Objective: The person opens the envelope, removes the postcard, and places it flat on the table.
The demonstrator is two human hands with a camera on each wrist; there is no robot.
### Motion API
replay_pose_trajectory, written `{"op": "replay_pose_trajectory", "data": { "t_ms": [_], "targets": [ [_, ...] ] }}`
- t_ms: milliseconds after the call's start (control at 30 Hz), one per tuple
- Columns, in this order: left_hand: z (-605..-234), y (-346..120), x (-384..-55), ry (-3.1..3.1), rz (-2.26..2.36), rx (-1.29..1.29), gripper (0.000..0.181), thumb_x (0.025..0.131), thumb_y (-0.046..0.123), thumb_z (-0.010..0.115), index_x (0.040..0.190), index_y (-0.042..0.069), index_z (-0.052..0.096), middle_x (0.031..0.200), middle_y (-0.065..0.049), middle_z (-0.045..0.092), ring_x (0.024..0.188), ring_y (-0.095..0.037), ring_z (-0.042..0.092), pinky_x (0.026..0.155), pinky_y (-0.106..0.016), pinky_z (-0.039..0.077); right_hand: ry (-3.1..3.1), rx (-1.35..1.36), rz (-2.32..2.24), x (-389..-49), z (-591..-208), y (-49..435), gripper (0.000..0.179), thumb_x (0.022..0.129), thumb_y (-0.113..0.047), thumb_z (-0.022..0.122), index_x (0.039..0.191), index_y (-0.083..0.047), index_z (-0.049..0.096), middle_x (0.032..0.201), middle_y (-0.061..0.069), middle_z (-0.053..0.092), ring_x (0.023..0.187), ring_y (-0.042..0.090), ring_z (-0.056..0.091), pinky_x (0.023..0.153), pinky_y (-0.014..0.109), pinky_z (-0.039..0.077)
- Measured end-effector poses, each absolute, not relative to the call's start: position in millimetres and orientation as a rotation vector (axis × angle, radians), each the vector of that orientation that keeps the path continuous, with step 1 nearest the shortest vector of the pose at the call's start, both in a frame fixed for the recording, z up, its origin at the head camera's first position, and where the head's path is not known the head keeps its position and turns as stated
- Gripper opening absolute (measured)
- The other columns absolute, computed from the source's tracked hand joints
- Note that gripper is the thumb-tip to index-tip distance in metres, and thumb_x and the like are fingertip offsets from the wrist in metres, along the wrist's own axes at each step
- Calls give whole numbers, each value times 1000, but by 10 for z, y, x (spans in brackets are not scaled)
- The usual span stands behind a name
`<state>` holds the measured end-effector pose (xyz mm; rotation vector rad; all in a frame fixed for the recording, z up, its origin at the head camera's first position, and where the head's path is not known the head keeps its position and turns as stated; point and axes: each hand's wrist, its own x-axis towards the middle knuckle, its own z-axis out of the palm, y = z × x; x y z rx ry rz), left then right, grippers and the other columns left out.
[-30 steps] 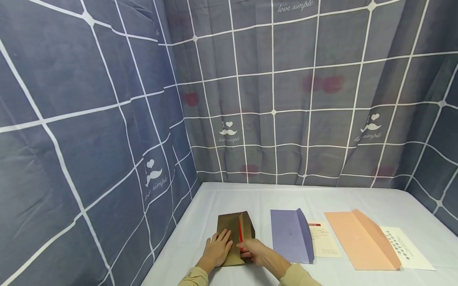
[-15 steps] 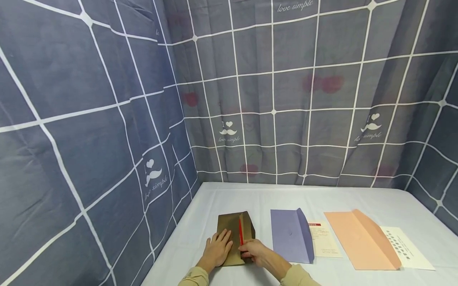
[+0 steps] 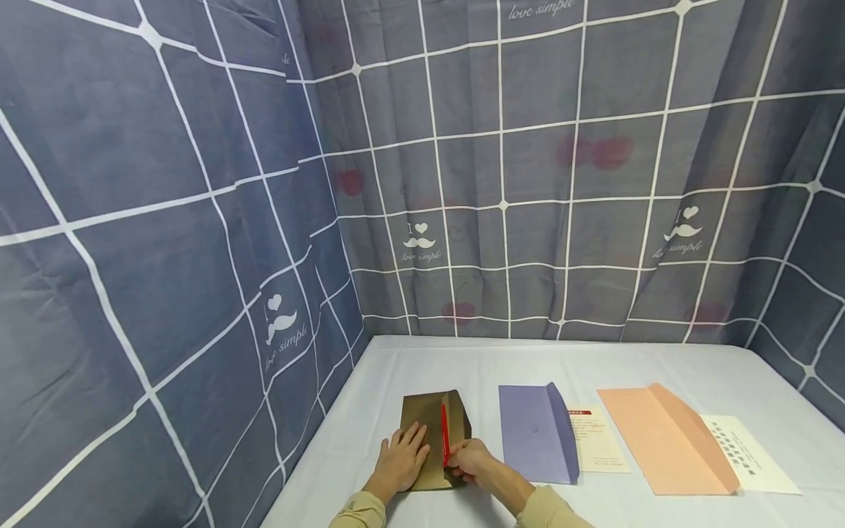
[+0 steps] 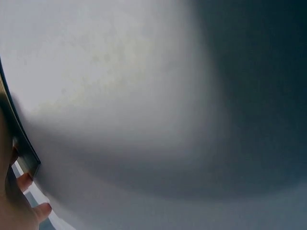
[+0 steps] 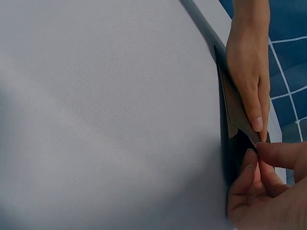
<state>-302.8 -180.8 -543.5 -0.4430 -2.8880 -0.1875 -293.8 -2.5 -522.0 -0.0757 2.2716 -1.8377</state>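
A brown envelope (image 3: 420, 409) lies on the white table in the head view, its flap (image 3: 458, 422) folded out to the right. From its opening shows a narrow strip of a red card (image 3: 445, 431); the rest is hidden inside. My left hand (image 3: 399, 460) rests flat on the envelope with its fingers spread. At the lower end of the red strip, my right hand (image 3: 474, 459) pinches the card between thumb and fingers. The right wrist view has the right hand (image 5: 271, 184) pinching at the envelope's opening, beside the left hand (image 5: 248, 72).
To the right lies a purple envelope (image 3: 524, 433) with a cream printed card (image 3: 599, 444) next to it. Further right are a peach envelope (image 3: 650, 440) and another printed card (image 3: 752, 455). A grey checked curtain (image 3: 541, 169) surrounds the white table (image 3: 389, 359).
My right hand has shifted slightly to the right, and more of the red strip shows at its lower end. The left hand stays in place on the envelope.
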Motion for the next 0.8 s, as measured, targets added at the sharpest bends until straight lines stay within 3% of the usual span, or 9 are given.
{"op": "replay_pose_trajectory", "data": {
  "t_ms": [800],
  "targets": [
    [-5401,-1799,-3043,-2950,-187,-417,47,102,38,39,139,11,49,142,-11,45,123,-36,41,94,-60,35,2312,-64,-1807,-2930,-5232,-22,11,75,13,59,82,4,60,61,0,55,57,11,53,48,20,42]
  ]
}}
